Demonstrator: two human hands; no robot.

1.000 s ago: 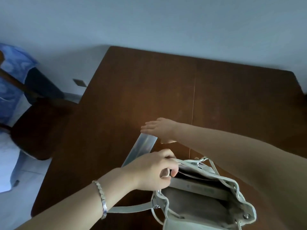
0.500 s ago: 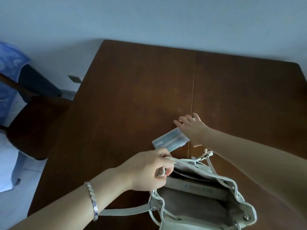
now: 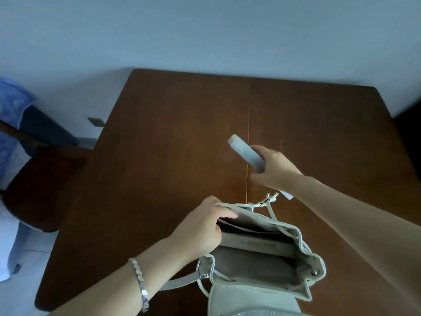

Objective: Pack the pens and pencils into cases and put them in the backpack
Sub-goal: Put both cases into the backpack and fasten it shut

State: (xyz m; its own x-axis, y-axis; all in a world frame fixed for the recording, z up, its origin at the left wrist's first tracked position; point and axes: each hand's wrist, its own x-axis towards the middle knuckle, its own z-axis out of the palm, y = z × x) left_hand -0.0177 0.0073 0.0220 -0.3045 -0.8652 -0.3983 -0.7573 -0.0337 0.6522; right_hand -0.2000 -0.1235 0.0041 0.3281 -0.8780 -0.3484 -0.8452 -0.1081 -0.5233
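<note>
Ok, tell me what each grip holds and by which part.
The right grip holds the pencil case by its near end, far end sticking out; the left grip holds the backpack by the left edge of its open rim.

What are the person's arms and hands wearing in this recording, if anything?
No sleeves show on either arm as far as the view reaches. The left hand and the right hand wear no gloves. A silver metal bracelet of flat angular links circles the left wrist. The right wrist shows nothing worn.
</note>
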